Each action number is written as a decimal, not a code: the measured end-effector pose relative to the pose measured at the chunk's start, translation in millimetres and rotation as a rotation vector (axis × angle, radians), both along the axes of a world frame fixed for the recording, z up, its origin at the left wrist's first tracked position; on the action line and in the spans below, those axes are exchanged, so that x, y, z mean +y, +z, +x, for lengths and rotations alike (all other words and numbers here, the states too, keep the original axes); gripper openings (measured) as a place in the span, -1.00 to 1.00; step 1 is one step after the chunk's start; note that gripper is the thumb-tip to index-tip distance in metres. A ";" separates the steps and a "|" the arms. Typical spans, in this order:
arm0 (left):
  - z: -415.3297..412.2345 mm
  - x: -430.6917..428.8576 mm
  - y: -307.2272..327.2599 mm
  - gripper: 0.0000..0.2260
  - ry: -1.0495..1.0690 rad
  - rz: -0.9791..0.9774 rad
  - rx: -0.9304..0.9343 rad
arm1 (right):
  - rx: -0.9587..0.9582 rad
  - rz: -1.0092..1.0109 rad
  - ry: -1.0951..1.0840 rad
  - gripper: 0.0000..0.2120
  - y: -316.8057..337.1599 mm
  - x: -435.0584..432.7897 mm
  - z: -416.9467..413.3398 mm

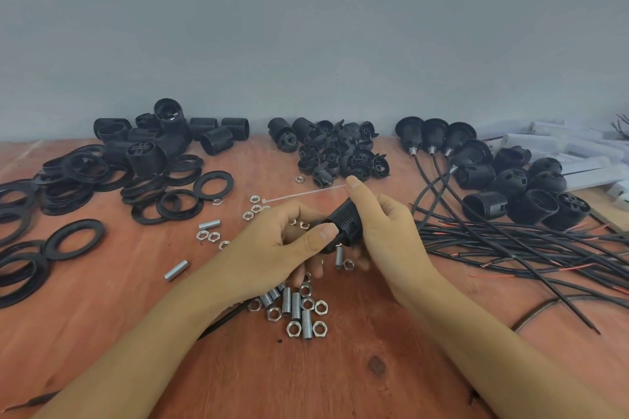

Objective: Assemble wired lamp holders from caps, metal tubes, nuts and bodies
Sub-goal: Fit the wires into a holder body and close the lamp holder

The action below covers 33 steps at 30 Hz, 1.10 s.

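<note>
Both hands hold one black threaded lamp holder body (344, 218) above the middle of the table. My right hand (383, 231) curls round its far end, thumb pointing up. My left hand (289, 238) grips its near end, thumb pressed on the rim; what sits at that end is hidden. Below the hands lie several silver metal tubes (295, 305) and hex nuts (320, 307). Black caps (340, 153) are heaped at the back centre. Threaded bodies (160, 139) lie at the back left.
Black rings (75, 238) spread over the left of the wooden table (340, 378). Finished wired holders (439, 138) and more bodies (531, 196) sit at the back right, their black cables (531, 248) fanned across the right side. A white cable tie (306, 194) lies behind the hands.
</note>
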<state>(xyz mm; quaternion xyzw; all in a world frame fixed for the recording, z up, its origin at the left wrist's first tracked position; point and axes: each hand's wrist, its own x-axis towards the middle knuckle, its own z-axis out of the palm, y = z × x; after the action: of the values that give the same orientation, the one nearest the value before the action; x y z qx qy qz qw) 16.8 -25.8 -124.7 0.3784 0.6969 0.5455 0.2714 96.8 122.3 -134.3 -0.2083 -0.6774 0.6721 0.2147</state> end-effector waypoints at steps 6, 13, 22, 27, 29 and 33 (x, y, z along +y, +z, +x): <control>-3.6 -1.9 -2.2 -0.61 0.144 0.066 0.156 | 0.117 -0.057 0.048 -0.66 0.0 2.9 -2.0; -4.3 -4.3 -5.2 -0.65 0.243 0.143 0.431 | 0.276 0.293 0.016 -0.70 -3.9 0.7 2.4; 0.9 -3.5 -2.1 -0.61 0.310 0.238 0.589 | 0.388 0.368 0.073 -0.66 -4.5 1.5 3.3; 3.5 -1.5 -1.2 -0.65 0.264 0.284 0.614 | 0.402 0.421 0.120 -0.65 -2.3 -0.6 5.2; 4.6 -0.7 -0.9 -0.65 0.239 0.287 0.631 | 0.405 0.452 0.115 -0.66 -1.2 -1.4 5.9; 3.0 -1.9 0.5 -0.62 0.257 0.275 0.651 | 0.441 0.481 0.090 -0.68 0.9 -1.7 5.8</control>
<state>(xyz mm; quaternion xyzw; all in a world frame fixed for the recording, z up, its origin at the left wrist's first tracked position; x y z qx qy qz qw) 19.9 -27.7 -124.2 0.4742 0.7088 0.5147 -0.0883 102.6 120.6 -133.4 0.0291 -0.7623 0.5308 0.3692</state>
